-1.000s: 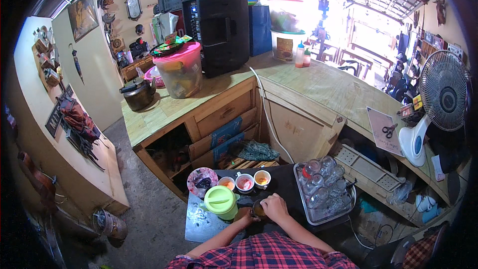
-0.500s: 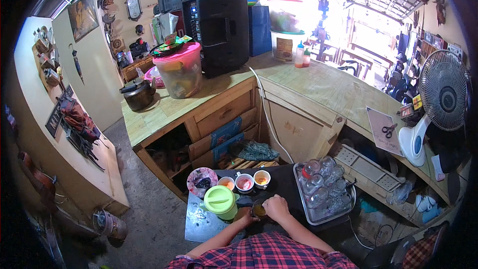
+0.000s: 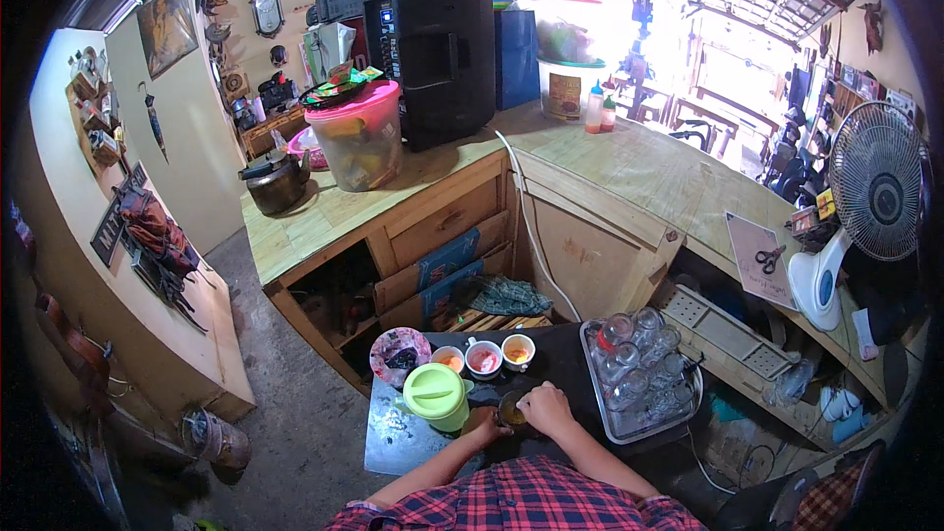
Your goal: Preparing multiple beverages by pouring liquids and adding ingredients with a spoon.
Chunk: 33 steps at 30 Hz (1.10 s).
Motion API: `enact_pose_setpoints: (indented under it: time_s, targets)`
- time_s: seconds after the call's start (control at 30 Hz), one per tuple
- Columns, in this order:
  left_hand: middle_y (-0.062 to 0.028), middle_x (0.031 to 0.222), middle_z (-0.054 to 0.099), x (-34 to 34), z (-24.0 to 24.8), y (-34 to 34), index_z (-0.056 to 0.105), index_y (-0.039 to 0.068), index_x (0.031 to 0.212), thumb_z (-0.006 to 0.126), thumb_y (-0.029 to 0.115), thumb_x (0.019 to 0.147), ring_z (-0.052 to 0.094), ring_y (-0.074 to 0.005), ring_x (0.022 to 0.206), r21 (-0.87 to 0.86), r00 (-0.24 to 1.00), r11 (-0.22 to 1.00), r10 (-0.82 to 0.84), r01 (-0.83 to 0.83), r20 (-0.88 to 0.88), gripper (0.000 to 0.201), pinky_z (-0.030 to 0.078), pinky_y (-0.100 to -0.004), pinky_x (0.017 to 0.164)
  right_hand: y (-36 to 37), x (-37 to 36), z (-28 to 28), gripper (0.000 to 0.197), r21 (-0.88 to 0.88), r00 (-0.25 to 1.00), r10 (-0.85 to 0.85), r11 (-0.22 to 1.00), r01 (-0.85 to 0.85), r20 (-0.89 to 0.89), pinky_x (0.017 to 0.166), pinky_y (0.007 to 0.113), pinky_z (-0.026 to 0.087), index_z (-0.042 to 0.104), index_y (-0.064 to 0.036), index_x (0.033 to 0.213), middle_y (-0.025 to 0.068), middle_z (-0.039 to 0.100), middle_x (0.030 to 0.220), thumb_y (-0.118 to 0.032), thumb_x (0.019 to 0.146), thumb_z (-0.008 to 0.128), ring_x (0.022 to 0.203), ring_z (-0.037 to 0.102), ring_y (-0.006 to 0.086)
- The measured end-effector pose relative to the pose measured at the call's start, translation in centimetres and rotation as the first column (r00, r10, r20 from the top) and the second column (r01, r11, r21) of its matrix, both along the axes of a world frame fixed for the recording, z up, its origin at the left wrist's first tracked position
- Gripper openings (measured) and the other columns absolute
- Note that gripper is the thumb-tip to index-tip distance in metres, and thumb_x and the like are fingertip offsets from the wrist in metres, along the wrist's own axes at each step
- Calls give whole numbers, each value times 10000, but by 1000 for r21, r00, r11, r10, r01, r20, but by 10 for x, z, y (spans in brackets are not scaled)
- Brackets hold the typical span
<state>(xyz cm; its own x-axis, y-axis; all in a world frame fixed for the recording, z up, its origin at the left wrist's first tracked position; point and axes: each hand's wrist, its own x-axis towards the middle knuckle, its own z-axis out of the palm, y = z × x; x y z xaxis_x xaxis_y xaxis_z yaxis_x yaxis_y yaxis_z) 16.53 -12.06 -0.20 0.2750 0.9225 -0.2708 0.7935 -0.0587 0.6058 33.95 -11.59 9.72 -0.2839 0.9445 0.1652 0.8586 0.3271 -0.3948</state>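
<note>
A small glass (image 3: 510, 409) with a brownish-yellow content stands at the front of the low dark table, between my hands. My left hand (image 3: 483, 424) is closed around the glass's left side. Against its right rim my right hand (image 3: 547, 407) is closed in a pinch; whatever it grips is hidden by the fingers. Just left of the glass is a light green lidded pitcher (image 3: 435, 395). Beyond it stand three white cups: one with orange content (image 3: 448, 360), one with pink-red (image 3: 483, 361) and one with orange-yellow (image 3: 517, 354).
A metal tray (image 3: 629, 438) of upturned glass mugs (image 3: 629, 374) sits at the right. A pink-white bowl (image 3: 400, 339) with a dark bag is behind the pitcher. Past the table, a wooden counter (image 3: 629, 162) carries a speaker (image 3: 433, 59), a kettle (image 3: 275, 184) and a fan (image 3: 880, 182).
The whole view has shifted very slightly. Both hands stay at the glass, with only a slight change in the right hand's pose.
</note>
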Motion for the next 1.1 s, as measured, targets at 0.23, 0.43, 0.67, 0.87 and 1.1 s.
enact_pose_setpoints:
  time_s: [0.23, 0.43, 0.67, 0.87, 1.1]
  targets:
    - [-157, 879, 674, -4, -31, 5, 675, 75, 912, 812, 397, 624, 652, -330, 825, 29, 997, 999, -26, 24, 76, 453, 503, -417, 714, 3, 0, 0, 210, -80, 1000, 12, 997, -12, -5, 749, 419, 503, 725, -77, 771, 120, 668, 790, -255, 805, 620, 853, 597, 291]
    - [-159, 883, 674, 0, -9, 3, 671, 70, 923, 804, 397, 636, 650, -335, 831, 31, 999, 998, -52, 52, 7, 455, 501, -424, 724, -1, 0, -1, 184, -20, 996, -35, 999, 34, -84, 718, 419, 501, 721, -63, 753, 121, 668, 774, -228, 781, 645, 770, 595, 296]
    - [-161, 913, 671, 0, -16, 6, 663, 65, 920, 804, 381, 638, 643, -337, 868, -37, 997, 999, -19, 21, 76, 447, 498, -425, 748, 1, -1, -1, 193, 55, 997, -16, 998, 20, -75, 726, 408, 494, 719, -72, 733, 95, 671, 785, -257, 755, 673, 809, 593, 274]
    - [-148, 892, 673, 2, 12, -1, 665, 65, 906, 813, 368, 627, 644, -331, 844, -18, 999, 1000, 7, -6, 34, 437, 494, -429, 742, 0, 0, -7, 171, 83, 998, 19, 996, -13, -63, 728, 400, 487, 719, -80, 727, 75, 657, 762, -241, 754, 668, 809, 590, 259]
    - [-168, 885, 670, -2, -13, 3, 665, 51, 895, 811, 357, 631, 642, -336, 850, -20, 998, 1000, -7, 8, 60, 430, 494, -425, 743, 1, -2, -7, 180, 59, 995, 41, 998, -35, -92, 724, 406, 485, 715, -80, 713, 77, 660, 764, -244, 759, 658, 812, 590, 260]
